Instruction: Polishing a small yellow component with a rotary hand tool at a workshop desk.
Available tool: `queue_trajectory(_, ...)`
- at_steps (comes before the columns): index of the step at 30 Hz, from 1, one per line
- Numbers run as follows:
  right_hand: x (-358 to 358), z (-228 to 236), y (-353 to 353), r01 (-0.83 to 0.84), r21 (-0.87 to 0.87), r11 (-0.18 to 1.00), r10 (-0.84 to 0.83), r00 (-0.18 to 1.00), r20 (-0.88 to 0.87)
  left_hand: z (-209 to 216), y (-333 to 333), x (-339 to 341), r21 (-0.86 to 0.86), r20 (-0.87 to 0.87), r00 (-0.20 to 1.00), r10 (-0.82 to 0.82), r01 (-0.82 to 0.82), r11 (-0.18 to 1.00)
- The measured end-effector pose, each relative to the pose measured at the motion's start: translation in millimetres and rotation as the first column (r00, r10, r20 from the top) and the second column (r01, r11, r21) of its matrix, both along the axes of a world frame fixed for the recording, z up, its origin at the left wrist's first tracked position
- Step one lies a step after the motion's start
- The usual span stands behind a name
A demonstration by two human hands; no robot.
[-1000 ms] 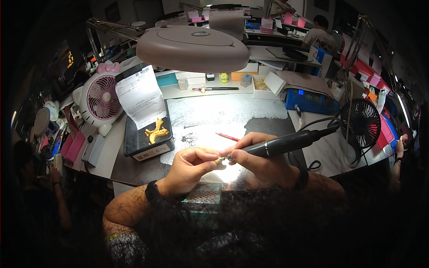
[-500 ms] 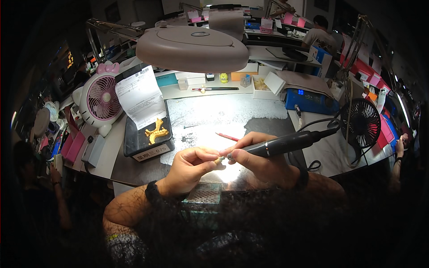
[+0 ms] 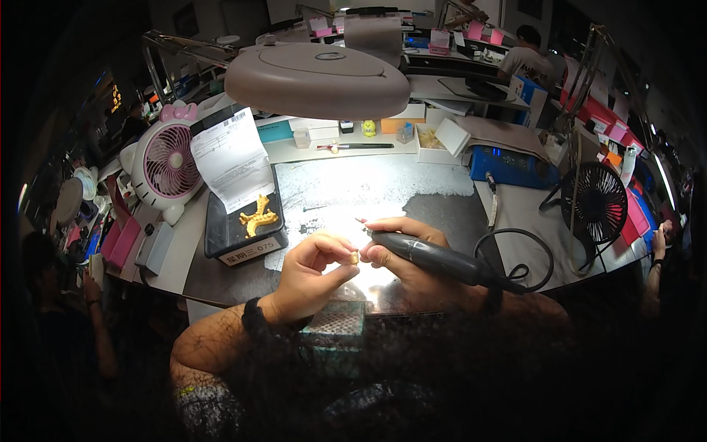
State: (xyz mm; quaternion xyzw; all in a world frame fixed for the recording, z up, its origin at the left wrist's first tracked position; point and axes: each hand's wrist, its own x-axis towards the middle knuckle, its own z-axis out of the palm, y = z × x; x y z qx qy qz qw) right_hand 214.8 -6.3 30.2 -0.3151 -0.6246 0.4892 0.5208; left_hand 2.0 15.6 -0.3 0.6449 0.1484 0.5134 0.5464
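Observation:
Pinched between the thumb and fingertips of my left hand (image 3: 315, 269) is a small yellowish tooth-sized piece (image 3: 354, 258). My right hand (image 3: 412, 269) is wrapped round a black rotary handpiece (image 3: 431, 257), whose tip points up and left, off the piece. Fingertips of the right hand come right beside the piece; I cannot tell whether they touch it. Both hands are over the brightly lit bench mat (image 3: 434, 214). To the left, a black tray (image 3: 221, 239) holds a yellow dental model (image 3: 258, 218) and a propped printed sheet (image 3: 231, 158).
A large lamp head (image 3: 317, 79) hangs above the bench. The handpiece's cable (image 3: 549, 258) loops at right, near a blue control box (image 3: 512, 168) and a black fan (image 3: 593, 201). A pink-and-white fan (image 3: 168, 162) stands at left. An open white box (image 3: 440, 141) sits behind.
The handpiece has tipped in my right hand: its back end dropped and its tip lifted off the piece. My left fingers have turned the piece. The control box's lit number is gone.

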Motion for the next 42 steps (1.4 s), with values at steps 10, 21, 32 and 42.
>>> queue_trajectory(10,0.5,-7.7,4.9,-0.099,0.294,0.951,0.061,0.989,0.136,3.1,-0.4,-2.4,0.516,-0.191,0.915,0.355,-0.214,0.829)
queue_trajectory(21,1.2,-5.9,6.1,-0.071,0.321,0.944,0.022,0.988,0.153,2.5,-2.0,-2.1,0.435,-0.155,0.963,0.222,-0.135,0.890)
queue_trajectory(32,3.2,1.6,1.9,-0.122,0.218,0.968,0.091,0.985,0.146,7.4,-0.2,-4.3,0.520,-0.192,0.956,0.220,-0.091,0.849)
queue_trajectory(42,4.0,4.4,0.4,-0.145,0.180,0.973,0.110,0.976,0.189,7.7,1.6,-4.8,0.555,-0.199,0.951,0.235,-0.089,0.827)
